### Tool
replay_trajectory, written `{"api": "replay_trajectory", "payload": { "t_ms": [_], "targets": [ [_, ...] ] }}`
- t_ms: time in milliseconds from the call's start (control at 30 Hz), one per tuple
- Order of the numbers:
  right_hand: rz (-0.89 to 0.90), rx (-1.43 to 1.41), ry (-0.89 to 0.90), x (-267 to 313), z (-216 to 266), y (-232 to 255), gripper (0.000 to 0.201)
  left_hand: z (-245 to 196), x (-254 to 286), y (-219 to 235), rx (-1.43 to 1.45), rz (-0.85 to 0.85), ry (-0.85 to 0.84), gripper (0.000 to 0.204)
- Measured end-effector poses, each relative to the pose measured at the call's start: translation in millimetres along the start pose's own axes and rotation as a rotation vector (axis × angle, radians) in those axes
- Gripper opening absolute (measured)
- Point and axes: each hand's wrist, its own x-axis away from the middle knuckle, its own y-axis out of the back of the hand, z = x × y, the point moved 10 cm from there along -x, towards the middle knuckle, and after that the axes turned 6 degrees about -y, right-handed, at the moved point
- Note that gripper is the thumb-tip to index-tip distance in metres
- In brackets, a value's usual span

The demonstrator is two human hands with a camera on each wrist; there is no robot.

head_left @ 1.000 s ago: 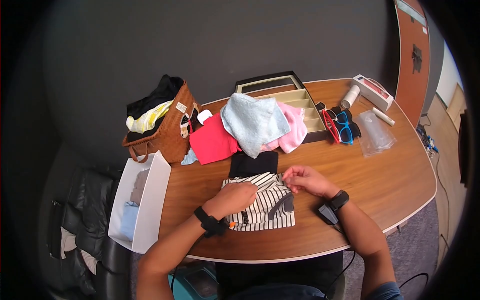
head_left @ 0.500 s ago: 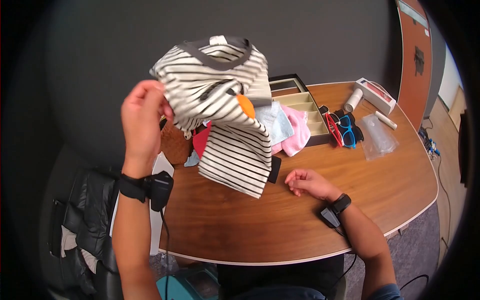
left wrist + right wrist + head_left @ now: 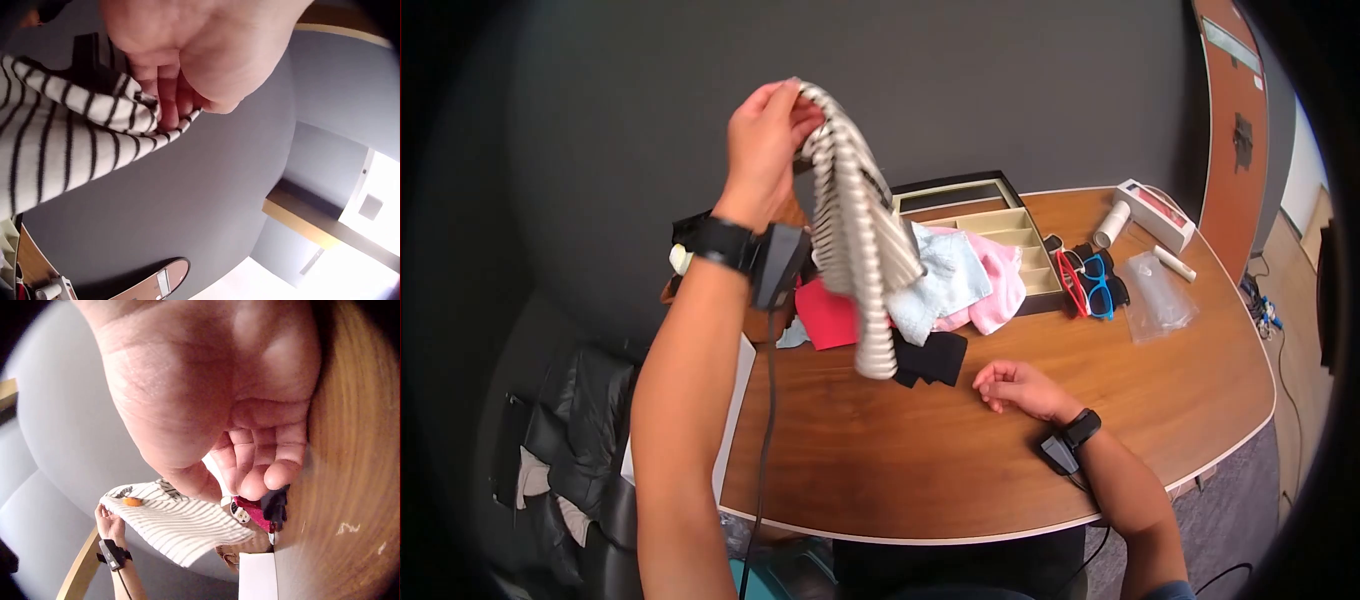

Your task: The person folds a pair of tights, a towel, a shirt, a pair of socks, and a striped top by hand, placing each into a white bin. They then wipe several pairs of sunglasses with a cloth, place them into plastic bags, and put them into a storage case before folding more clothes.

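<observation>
My left hand (image 3: 765, 140) is raised high over the left side of the table and pinches a white T-shirt with dark stripes (image 3: 855, 230) by its edge. The shirt hangs down in folds, its lower end in front of the cloth pile. Thumb and fingertips press on the striped fabric (image 3: 62, 150) in the left wrist view. An orange patch (image 3: 132, 502) shows on the shirt in the right wrist view. My right hand (image 3: 1020, 388) rests on the wooden table, fingers loosely curled around nothing. Just left of it lies a folded black cloth (image 3: 935, 357).
Behind are a red cloth (image 3: 828, 315), a pale blue towel (image 3: 940, 280) and a pink towel (image 3: 998, 290), before a compartment box (image 3: 1040, 262). Glasses (image 3: 1093, 285), a clear plastic bag (image 3: 1157, 300) and a white cylinder (image 3: 1112, 225) lie right. A white bin (image 3: 257, 575) stands left, partly hidden.
My left hand has lifted the striped shirt off the table and swung it up, its front turning away. The black cloth now shows more fully. My right hand has let its fingers settle on the table.
</observation>
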Motion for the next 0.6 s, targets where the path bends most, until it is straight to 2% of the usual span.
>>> {"api": "replay_trajectory", "payload": {
  "t_ms": [33,100,200,233,300,367,433,500,533,567,600],
  "targets": [
    [0.009,0.006,-0.006,0,-2,-2,0.012,2,-6,-5,0.039,0.033,-0.033,0.016],
    [-0.018,0.003,-0.026,0,-3,2,0.012,21,-2,-4,-0.12,0.085,0.075,0.024],
    [-0.032,0.012,0.002,3,3,0,0.012,42,28,37,-0.208,0.051,0.213,0.025],
    [-0.001,0.004,0.002,4,2,-3,0.012,49,41,60,-0.237,0.051,0.257,0.02],
    [-0.048,0.028,-0.006,3,-2,3,0.011,56,78,112,-0.365,0.108,0.383,0.015],
    [-0.035,0.006,-0.016,4,1,-3,0.01,52,123,176,-0.538,0.067,0.538,0.011],
    [-0.042,-0.002,-0.025,3,0,-2,0.01,42,167,241,-0.789,0.136,0.641,0.013],
    [-0.064,-0.005,-0.035,2,-3,2,0.01,40,218,307,-0.9,0.117,0.784,0.014],
    [-0.076,-0.003,-0.026,3,-1,1,0.008,52,246,345,-0.974,0.206,0.873,0.023],
    [-0.063,0.009,-0.03,2,-3,0,0.008,61,273,373,-1.042,0.295,0.964,0.032],
    [-0.074,0.01,-0.02,2,-3,2,0.008,57,289,378,-1.038,0.274,0.965,0.032]
  ]
}}
